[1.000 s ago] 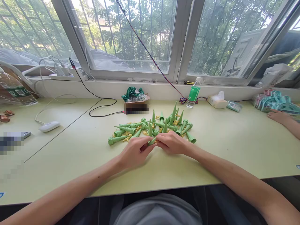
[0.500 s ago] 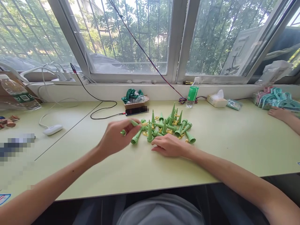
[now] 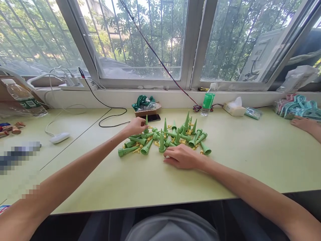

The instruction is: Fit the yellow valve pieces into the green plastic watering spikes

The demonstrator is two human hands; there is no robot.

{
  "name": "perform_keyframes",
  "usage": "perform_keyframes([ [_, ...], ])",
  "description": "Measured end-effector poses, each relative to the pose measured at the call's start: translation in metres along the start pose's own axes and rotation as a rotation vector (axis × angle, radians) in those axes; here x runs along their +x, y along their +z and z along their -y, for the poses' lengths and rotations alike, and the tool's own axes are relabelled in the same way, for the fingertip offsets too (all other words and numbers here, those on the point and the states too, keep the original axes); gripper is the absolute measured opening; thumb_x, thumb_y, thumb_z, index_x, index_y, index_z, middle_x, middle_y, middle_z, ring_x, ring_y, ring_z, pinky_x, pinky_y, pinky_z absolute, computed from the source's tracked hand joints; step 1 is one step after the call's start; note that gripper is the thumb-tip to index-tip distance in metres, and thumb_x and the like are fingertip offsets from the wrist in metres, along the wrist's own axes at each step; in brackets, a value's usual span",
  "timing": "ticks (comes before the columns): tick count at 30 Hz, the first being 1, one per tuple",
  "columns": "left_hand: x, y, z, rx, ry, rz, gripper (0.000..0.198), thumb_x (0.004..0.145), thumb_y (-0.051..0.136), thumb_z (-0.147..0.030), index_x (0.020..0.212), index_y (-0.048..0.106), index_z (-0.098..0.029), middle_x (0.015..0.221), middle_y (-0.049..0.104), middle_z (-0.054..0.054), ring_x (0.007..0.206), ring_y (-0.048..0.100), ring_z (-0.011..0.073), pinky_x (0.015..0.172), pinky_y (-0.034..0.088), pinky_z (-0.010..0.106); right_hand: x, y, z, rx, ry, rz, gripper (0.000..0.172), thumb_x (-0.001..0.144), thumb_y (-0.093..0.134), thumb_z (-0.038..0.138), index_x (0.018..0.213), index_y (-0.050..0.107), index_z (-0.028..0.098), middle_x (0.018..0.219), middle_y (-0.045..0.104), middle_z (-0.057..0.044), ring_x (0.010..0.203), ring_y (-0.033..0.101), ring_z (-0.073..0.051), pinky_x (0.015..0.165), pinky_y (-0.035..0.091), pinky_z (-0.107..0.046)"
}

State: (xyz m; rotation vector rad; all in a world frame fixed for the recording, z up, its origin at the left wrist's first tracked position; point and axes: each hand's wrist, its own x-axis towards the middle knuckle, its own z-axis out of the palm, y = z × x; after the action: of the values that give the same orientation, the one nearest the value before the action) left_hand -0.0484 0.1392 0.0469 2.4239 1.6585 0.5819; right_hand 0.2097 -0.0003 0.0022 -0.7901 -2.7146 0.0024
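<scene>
Left hand (image 3: 136, 126) pinches upright green cone (image 3: 146, 121); box (image 3: 145, 113) holds green bag (image 3: 142, 99).

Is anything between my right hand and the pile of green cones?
Nothing visible does. The right hand lies on the table right at the near edge of the green cones, with no other object between them.

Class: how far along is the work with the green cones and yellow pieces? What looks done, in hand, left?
Apparently done: several standing cones are upright in the pile. In hand: the left hand pinches one cone upright at the pile's far edge; the right hand rests flat at the near edge. Left: lying cones and loose yellow pieces on the table.
</scene>
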Motion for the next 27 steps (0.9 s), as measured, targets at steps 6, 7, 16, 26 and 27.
perform_keyframes([
  [6,-0.007,0.000,-0.001,-0.002,0.022,0.014,0.030,0.074,0.064,-0.041,0.056,0.055,-0.019,0.057,0.061,0.001,0.054,0.049,0.0142,0.054,0.033,0.029,-0.001,0.001,-0.001,0.007,-0.001,-0.004,0.027,0.104,0.048,0.033,0.088,0.061,0.016,0.083,0.067,-0.005,0.065,0.057,-0.013,0.058,0.026,-0.027],
  [7,-0.007,0.000,-0.001,-0.001,0.021,0.007,0.030,0.074,0.064,-0.041,0.057,0.055,-0.019,0.057,0.061,0.002,0.055,0.049,0.0143,0.055,0.033,0.028,0.000,0.001,-0.001,0.009,-0.002,-0.003,0.027,0.104,0.048,0.033,0.088,0.061,0.016,0.084,0.067,-0.005,0.065,0.057,-0.013,0.058,0.027,-0.027],
  [16,-0.001,0.004,0.000,0.005,-0.015,-0.044,0.023,0.076,0.061,-0.038,0.065,0.063,-0.017,0.070,0.070,0.006,0.065,0.059,0.0179,0.061,0.040,0.029,0.000,0.001,-0.001,0.017,0.010,0.005,0.027,0.104,0.048,0.033,0.088,0.062,0.016,0.083,0.067,-0.004,0.065,0.057,-0.013,0.058,0.027,-0.027],
  [26,-0.010,0.005,0.003,-0.016,-0.017,0.048,0.026,0.075,0.061,-0.041,0.071,0.070,-0.017,0.071,0.073,0.007,0.067,0.064,0.0201,0.060,0.045,0.028,-0.001,0.001,-0.002,0.028,0.015,0.010,0.027,0.104,0.048,0.034,0.091,0.063,0.016,0.085,0.068,-0.005,0.068,0.059,-0.013,0.059,0.029,-0.026],
  [27,-0.012,0.004,0.003,-0.014,-0.012,0.051,0.026,0.074,0.061,-0.042,0.071,0.069,-0.017,0.070,0.072,0.006,0.066,0.064,0.0200,0.060,0.045,0.028,-0.001,0.001,-0.002,0.030,0.016,0.010,0.027,0.104,0.048,0.034,0.092,0.063,0.016,0.085,0.068,-0.005,0.068,0.059,-0.014,0.059,0.029,-0.026],
])
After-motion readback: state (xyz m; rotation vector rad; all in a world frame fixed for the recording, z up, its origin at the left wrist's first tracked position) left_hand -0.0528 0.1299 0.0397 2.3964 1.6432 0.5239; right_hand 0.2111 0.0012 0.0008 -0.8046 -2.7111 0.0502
